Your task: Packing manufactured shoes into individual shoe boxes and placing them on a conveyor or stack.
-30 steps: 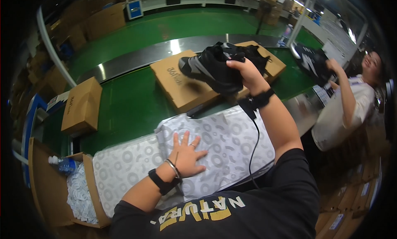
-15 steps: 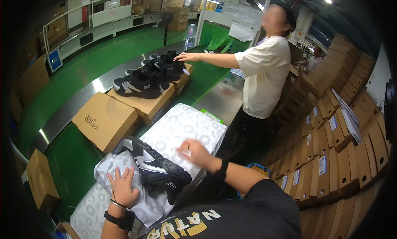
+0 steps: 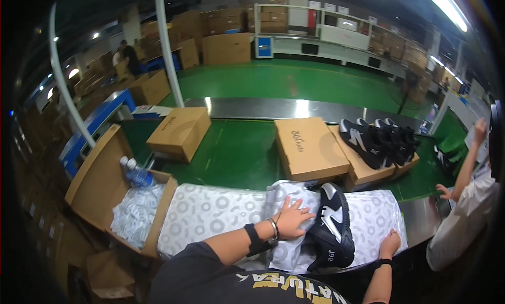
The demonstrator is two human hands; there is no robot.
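Observation:
My left hand [image 3: 293,220] lies with fingers spread on a crumpled sheet of patterned white wrapping paper [image 3: 284,254]. Against that sheet a black sneaker [image 3: 335,225] with silver-white stripes rests on its side, its sole toward the right. Beneath both is a long stack of white tissue paper [image 3: 210,214] printed with grey rings. My right hand [image 3: 390,243] is at the stack's right end, apart from the sneaker. Its fingers are curled in, and whatever they may hold is hidden.
Behind the paper, several black sneakers [image 3: 363,143] stand on brown shoeboxes [image 3: 310,148]. Another shoebox [image 3: 180,133] sits farther left. An open carton [image 3: 168,209] at left holds small white packets and bottles [image 3: 138,175]. At right, a co-worker [image 3: 463,220] reaches out an arm.
The view has swung left, bringing the open carton into sight. My right hand has moved away from the sneaker to the stack's right end. My left hand stays on the wrapping paper.

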